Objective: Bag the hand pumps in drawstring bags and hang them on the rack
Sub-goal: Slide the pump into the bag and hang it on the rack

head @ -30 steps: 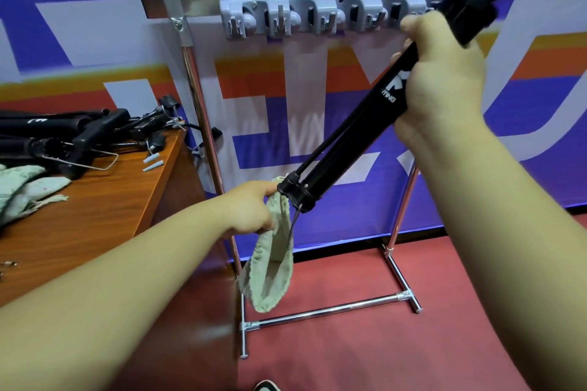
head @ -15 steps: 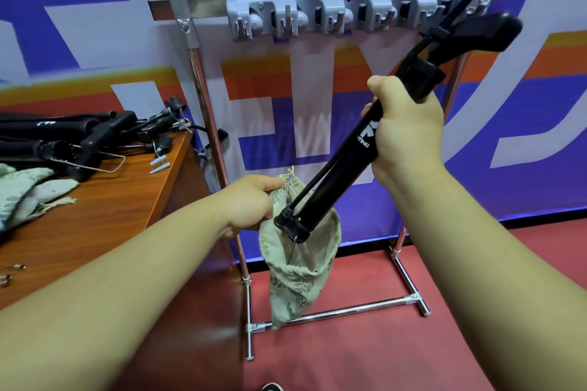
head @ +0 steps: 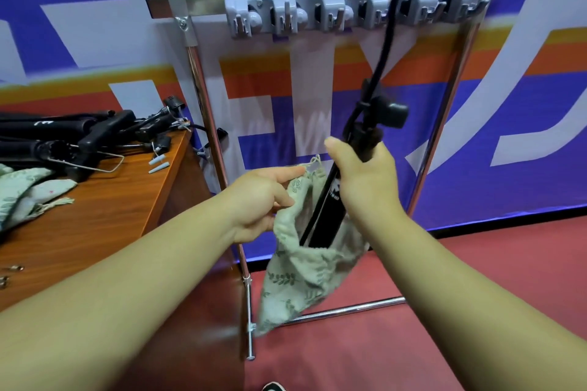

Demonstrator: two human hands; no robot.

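A black hand pump [head: 328,213] stands nearly upright in mid-air, with its lower end inside the mouth of a pale green drawstring bag [head: 301,279] printed with leaves. Both hang past the desk's right edge, in front of the rack. Your right hand [head: 365,181] is wrapped round the barrel just under the T-handle [head: 392,111], fingers curled close. Your left hand [head: 263,197] pinches the bag's rim between thumb and fingertips, holding the mouth open beside the barrel. A black hose [head: 386,41] rises from the top of the pump, crosses the rack's grey hook strip [head: 317,14] and leaves the frame at the top.

By its look, the pump is rigid and moderately heavy, and its smooth barrel could slide through a loose grip. The spot just beneath the handle, where you hold it, seems the surest place. The hose looks springy and will probably need folding down alongside the barrel before the cord can close. The bag is soft, light cloth that gives no support. Grip it by the rim, then by the cord once the pump is fully in.

The rack [head: 168,5] is a chrome frame standing just beyond the desk's right edge. On the wooden desk [head: 104,216], more black pumps [head: 63,133] lie heaped toward the far right corner. Spare bags [head: 25,187] lie nearer you, toward the desk's left side.
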